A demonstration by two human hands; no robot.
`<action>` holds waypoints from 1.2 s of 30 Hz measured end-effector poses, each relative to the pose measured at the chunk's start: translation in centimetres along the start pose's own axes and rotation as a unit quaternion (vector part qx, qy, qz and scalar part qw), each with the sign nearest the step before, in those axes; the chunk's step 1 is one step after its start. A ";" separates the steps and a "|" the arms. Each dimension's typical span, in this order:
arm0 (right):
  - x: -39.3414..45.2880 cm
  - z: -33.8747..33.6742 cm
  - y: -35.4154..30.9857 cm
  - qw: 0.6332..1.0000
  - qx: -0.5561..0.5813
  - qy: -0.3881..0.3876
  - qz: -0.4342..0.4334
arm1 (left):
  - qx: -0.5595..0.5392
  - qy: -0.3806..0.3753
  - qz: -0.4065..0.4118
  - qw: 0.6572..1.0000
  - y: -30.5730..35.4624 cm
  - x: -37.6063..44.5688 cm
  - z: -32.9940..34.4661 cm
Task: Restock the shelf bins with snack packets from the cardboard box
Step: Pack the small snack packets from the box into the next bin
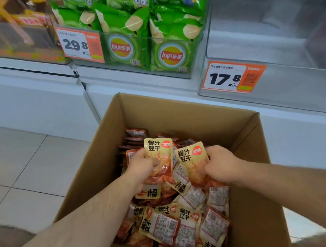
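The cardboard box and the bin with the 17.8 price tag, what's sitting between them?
Nothing stands between them in the head view. Beyond the cardboard box far wall comes only the bare white shelf base, then the clear bin and its 17.8 price tag.

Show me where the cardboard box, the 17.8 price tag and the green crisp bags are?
cardboard box [176, 109]: head view, on its bare inner far wall.
17.8 price tag [225, 77]: head view, on the printed number.
green crisp bags [172, 55]: head view, on the logo of the front right bag.
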State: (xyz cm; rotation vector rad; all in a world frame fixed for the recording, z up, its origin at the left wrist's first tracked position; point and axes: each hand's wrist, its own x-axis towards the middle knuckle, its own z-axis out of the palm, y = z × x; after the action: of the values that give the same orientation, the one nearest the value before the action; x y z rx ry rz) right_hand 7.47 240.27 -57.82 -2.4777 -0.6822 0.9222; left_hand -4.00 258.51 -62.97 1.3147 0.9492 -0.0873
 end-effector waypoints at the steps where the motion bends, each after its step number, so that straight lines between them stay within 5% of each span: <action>1: -1.1 -1.4 -0.5 0.996 0.093 -0.004 0.000 | -0.005 -0.016 0.015 1.000 0.5 -0.6 0.6; 5: -3.4 -4.7 -2.2 0.964 0.262 -0.021 -0.035 | -0.028 -0.087 0.067 0.994 3.5 -3.6 3.5; 11: -3.6 -4.8 -3.6 0.951 0.306 0.038 -0.011 | -0.128 -0.109 0.089 0.982 7.0 -6.6 4.7; 19: -7.1 -9.6 -6.0 0.948 0.275 0.076 -0.143 | 0.110 -0.112 0.321 0.934 12.2 -9.5 5.4; 26: -8.6 -14.7 -7.4 0.922 0.367 0.046 -0.115 | 0.157 -0.102 0.361 0.914 17.3 -10.7 6.1; 30: -8.2 -19.2 -7.5 0.915 0.397 0.022 -0.068 | 0.106 0.032 0.426 0.898 21.1 -10.3 6.4; 33: -7.3 -22.8 -7.7 0.907 0.419 0.032 -0.033 | 0.165 0.153 0.496 0.838 24.5 -8.4 7.0; 36: -4.1 -25.9 -7.5 0.911 0.404 0.080 0.001 | 0.262 0.182 0.520 0.792 26.8 -6.1 8.1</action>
State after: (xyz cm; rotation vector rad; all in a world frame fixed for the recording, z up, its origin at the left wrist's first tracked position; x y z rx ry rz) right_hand 20.29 238.70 -33.81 -1.7729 -0.1686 0.7754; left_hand 11.26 257.24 -38.76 2.2795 0.3793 0.8422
